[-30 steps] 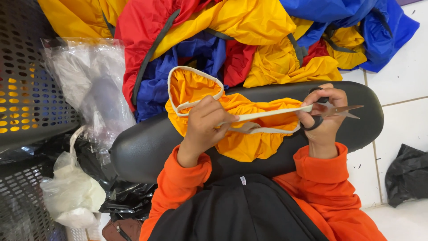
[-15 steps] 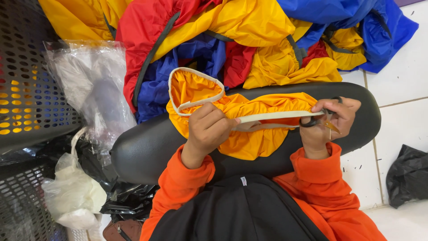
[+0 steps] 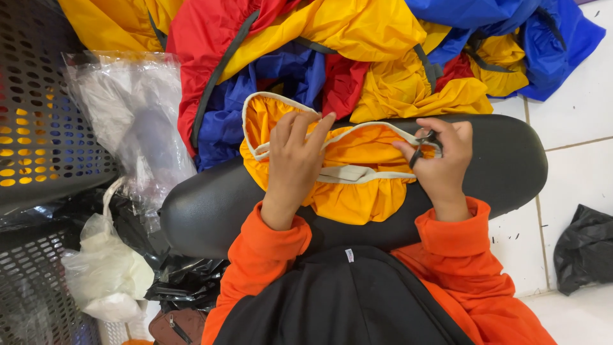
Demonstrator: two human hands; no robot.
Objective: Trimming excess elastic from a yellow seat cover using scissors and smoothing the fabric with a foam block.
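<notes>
A yellow fabric piece with a white elastic edge lies across a black padded seat. My left hand presses down on the left part of the fabric, fingers touching the white edge. My right hand is closed around a small pair of black-handled scissors at the right end of the elastic edge. The scissor blades are mostly hidden inside the hand. Both arms wear orange sleeves.
A heap of red, yellow and blue fabric lies beyond the seat. A dark perforated crate stands at the left, with clear plastic bags and a white bag. A black bag lies on the white tiled floor at right.
The scissors, held out to the right with blades showing, have been drawn into my right hand. The stretched elastic edge has gone slack, and my left hand has flattened onto the fabric.
</notes>
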